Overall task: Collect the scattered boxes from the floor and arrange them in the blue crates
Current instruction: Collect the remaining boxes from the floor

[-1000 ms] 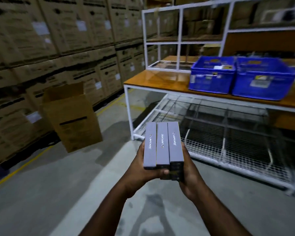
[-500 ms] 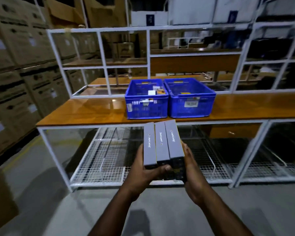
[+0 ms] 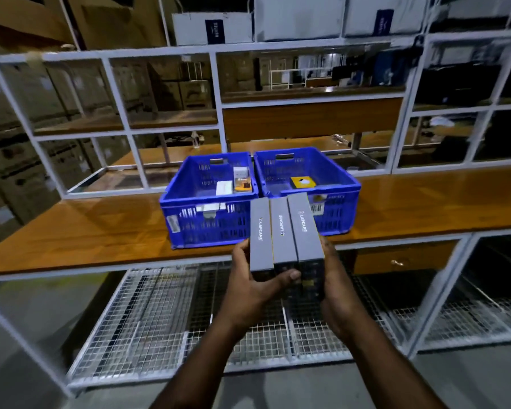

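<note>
1. Landmark = left blue crate (image 3: 189,219), sitting on the orange worktop (image 3: 80,228) of the white-framed bench. Everything below is placed off it.
2. Far left of that crate: stacked brown cartons (image 3: 9,160), dim and blurry, nothing to do w/ the job as far as I can tell.
3. Inside the left crate: a white box (image 3: 224,187) and a small clear-fronted box w/ orange in it (image 3: 242,180), both toward its right wall. A few items in, lots of room left.
4. Touching its right side: right blue crate (image 3: 341,184). One yellow box (image 3: 303,182) lies in it, near the front. Barcode sticker on its front wall.
5. In front of both crates, over the seam between them, at bench-edge height: three grey Lapcare boxes (image 3: 283,231), long and slim, held side by side as one bundle, tilted up toward the crates. Not yet in either one.
6. Left hand (image 3: 255,286) grasps the bundle's near-left end, fingers up the left side, thumb curled across the bottom edge.
7. Right hand (image 3: 335,287) clamps the right flank, palm pressed on the side; its fingertips are hidden behind the boxes.
8. Progress, my read: partway. Some boxes already crated, this trio is at the drop-off, just needs lowering in. Floor isn't in shot beyond a bare strip under the wire shelf (image 3: 148,326), so what's left to collect I can't say.
</note>
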`<state>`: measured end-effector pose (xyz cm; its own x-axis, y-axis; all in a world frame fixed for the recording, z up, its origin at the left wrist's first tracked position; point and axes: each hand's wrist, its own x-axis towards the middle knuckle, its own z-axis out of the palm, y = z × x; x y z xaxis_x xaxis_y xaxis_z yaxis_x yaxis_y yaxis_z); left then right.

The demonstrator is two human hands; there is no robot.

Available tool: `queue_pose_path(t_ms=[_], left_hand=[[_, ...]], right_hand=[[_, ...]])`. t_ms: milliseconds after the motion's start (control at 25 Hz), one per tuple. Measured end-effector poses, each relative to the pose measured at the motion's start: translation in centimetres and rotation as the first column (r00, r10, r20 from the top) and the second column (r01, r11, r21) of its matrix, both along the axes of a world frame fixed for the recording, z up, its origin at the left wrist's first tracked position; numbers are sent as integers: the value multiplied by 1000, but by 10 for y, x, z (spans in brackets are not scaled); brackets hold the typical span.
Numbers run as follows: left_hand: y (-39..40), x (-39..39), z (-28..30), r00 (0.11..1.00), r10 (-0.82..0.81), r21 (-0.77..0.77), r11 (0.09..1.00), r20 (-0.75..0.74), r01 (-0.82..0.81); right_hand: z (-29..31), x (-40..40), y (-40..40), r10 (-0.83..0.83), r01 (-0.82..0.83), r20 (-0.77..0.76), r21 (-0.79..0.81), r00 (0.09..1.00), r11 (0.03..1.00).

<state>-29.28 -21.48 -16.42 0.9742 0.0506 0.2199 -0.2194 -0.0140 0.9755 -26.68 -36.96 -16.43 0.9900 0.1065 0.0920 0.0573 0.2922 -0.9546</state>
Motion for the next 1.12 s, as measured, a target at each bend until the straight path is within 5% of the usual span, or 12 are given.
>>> queue_pose_path(t_ms=[280, 520, 760, 880, 1040, 1120], left_hand=[[-48, 148, 48, 987, 134, -10, 991, 87, -134], [-54, 267, 80, 964, 212, 229, 942, 157, -245], [-37, 374, 85, 980, 193, 403, 894, 52, -198], [-33, 406, 86, 979, 185, 604, 791, -90, -95], [-27, 439, 79, 970, 66, 656, 747, -235, 108], [-29, 452, 59, 941, 8, 742, 618, -337, 260]], right_hand=[[55, 169, -32, -77, 84, 94, -77, 993, 993], [99, 266, -48, 72, -27, 112, -363, 991, 931], [105, 366, -41, -25, 181, 224, -712, 974, 678], [101, 408, -41, -150, 315, 277, -845, 949, 432], [88, 447, -48, -169, 149, 119, -973, 978, 178], [76, 451, -47, -141, -41, -53, -996, 989, 81]])
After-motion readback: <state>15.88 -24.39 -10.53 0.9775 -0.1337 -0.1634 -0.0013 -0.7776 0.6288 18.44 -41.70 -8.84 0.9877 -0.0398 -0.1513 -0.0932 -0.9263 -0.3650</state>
